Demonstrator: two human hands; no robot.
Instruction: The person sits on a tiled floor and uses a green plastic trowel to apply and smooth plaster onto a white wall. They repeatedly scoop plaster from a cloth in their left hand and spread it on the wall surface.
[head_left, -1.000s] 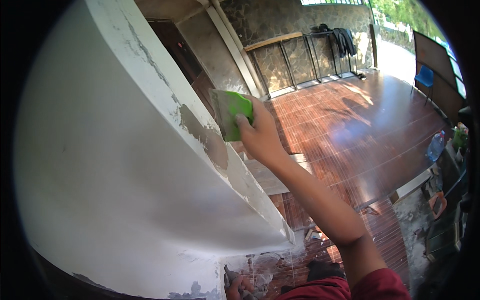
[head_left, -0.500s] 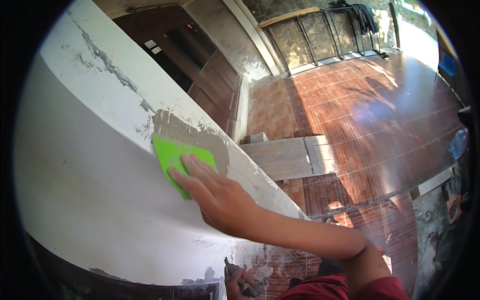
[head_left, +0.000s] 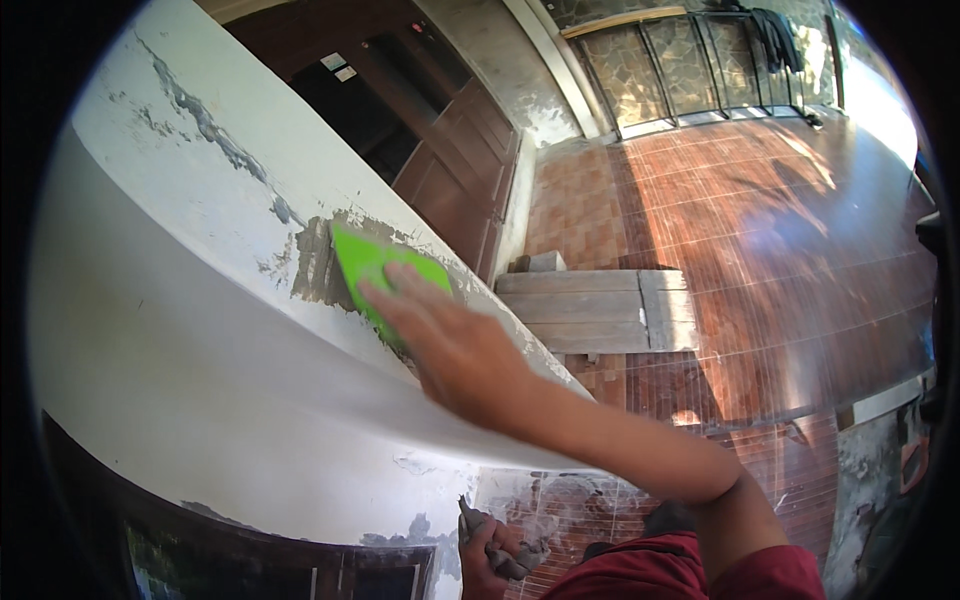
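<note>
A bright green flat plastic spreader [head_left: 362,262] lies against the top of the white wall [head_left: 250,320], over a patch of wet grey filler [head_left: 314,268]. My right hand [head_left: 445,345], a little blurred, is closed on it with fingers stretched along its face. The spreader hides part of the patch. Low in the picture, my left hand [head_left: 482,560] is closed around a lump of grey paste [head_left: 512,560] with a pointed tip sticking up. Whether a tool is inside that lump I cannot tell.
A jagged grey crack [head_left: 215,130] runs along the wall top. Beyond stand a dark wooden door [head_left: 455,150] and a board platform [head_left: 590,310] on the reddish tiled floor [head_left: 740,220]. A dark-framed window [head_left: 250,570] sits below the wall; a black metal rack [head_left: 690,70] leans far back.
My right hand has slid the spreader up and across the wall top, uncovering grey filler at the patch's left end. My left hand still holds the lump; the whole view has shifted slightly.
</note>
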